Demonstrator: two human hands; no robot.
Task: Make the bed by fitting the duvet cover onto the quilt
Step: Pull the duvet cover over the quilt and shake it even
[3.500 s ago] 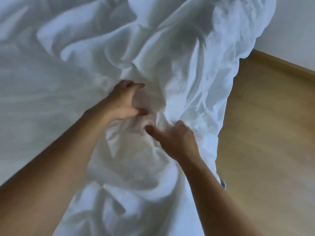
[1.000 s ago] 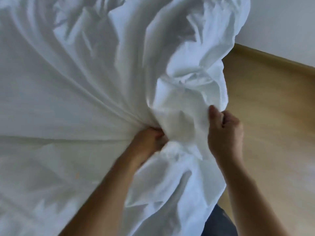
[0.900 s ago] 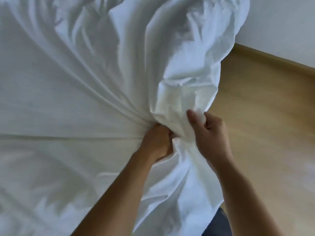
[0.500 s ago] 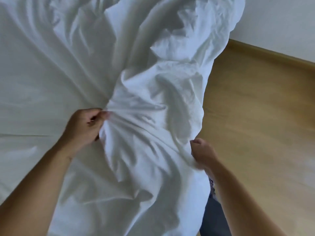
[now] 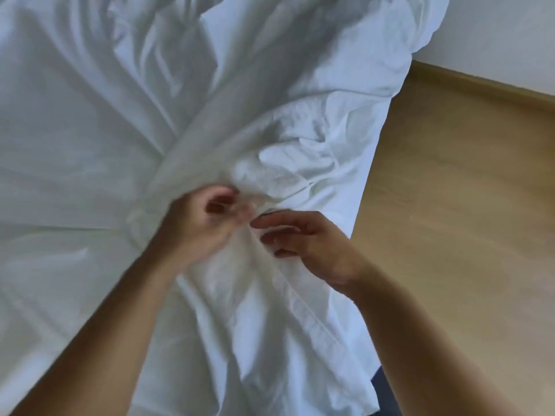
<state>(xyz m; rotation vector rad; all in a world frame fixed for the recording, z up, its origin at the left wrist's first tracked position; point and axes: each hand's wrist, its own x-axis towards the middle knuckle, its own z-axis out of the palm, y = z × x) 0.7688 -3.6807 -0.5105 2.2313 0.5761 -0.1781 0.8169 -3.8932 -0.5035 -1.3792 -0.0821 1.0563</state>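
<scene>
The white duvet cover (image 5: 186,115) lies crumpled over the bed and fills most of the view, with folds running in toward the middle. A hemmed edge (image 5: 303,307) runs down toward me. My left hand (image 5: 198,226) is blurred at the bunched centre, fingers curled with a dark hollow under them. Whether it holds cloth is unclear. My right hand (image 5: 309,247) hovers just right of it, fingers relaxed and pointing left over the cloth, gripping nothing. No quilt can be told apart from the cover.
Wooden floor (image 5: 456,205) lies to the right of the bed. A white wall with a wooden skirting board (image 5: 480,82) runs along the upper right. Dark blue clothing (image 5: 387,394) shows at the bottom beside the hanging cover.
My left hand has let go of its pinch of cloth and moved right to the bunched centre. My right hand has come up and left off the cover's edge, so both hands nearly meet.
</scene>
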